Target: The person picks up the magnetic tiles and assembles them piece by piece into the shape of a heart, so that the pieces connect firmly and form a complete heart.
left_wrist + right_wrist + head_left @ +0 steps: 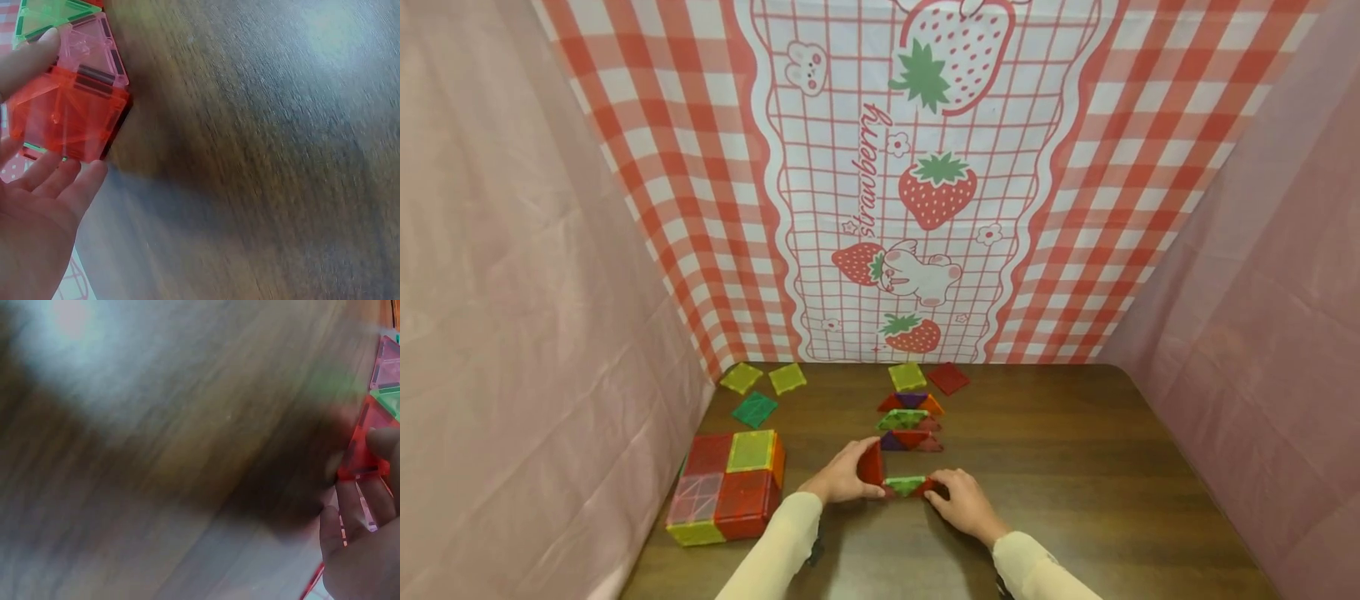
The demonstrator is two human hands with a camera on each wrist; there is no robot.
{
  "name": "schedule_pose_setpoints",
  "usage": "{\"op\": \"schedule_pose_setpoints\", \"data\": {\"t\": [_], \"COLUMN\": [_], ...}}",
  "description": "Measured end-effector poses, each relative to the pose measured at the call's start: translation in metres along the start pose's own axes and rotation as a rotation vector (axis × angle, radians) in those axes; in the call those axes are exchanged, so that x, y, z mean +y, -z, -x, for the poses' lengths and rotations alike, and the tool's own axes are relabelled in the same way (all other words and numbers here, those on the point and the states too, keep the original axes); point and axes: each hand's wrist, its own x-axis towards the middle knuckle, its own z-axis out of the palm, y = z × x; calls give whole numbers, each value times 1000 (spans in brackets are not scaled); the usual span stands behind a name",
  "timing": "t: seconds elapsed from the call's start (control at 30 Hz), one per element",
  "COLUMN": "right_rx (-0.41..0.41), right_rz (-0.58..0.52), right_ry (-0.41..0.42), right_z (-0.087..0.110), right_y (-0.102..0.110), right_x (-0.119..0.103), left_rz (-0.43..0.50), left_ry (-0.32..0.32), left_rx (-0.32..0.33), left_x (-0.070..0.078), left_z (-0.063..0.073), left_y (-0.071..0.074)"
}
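My left hand holds a translucent red square magnetic tile between thumb and fingers; the tile stands upright in the head view. In the left wrist view the thumb tip lies by a pink triangle tile, beside a green triangle tile. These triangles stand in a row with a red triangle tile at the other end. My right hand pinches that red triangle, thumb on its face and fingers behind.
Behind the hands stand several similar rows of triangle tiles. A yellow square and a red square lie farther back. At left is a block built of square tiles, with a green tile and two yellow ones beyond it.
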Motion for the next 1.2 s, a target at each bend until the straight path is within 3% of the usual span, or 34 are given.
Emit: {"op": "schedule_pose_setpoints", "data": {"t": [0.17, 0.4, 0.6, 0.87, 1.07, 1.2], "right_rx": [0, 225, 191, 170, 242, 232], "right_rz": [-54, -114, -69, -22, -16, -13], "right_ry": [-24, -95, -98, -66, 36, 79], "right_z": [0, -23, -48, -55, -60, -62], "right_y": [5, 16, 21, 12, 7, 8], "right_x": [5, 12, 13, 8, 10, 12], "left_rz": [4, -3, -7, -5, -14, 0], "left_ry": [-36, -56, -43, -7, -6, -11], "left_rx": [18, 2, -4, -16, -8, 3], "left_x": [1, 0, 3, 7, 5, 4], "left_z": [-2, -7, -11, -10, -12, -12], "left_y": [2, 5, 7, 4, 4, 6]}}
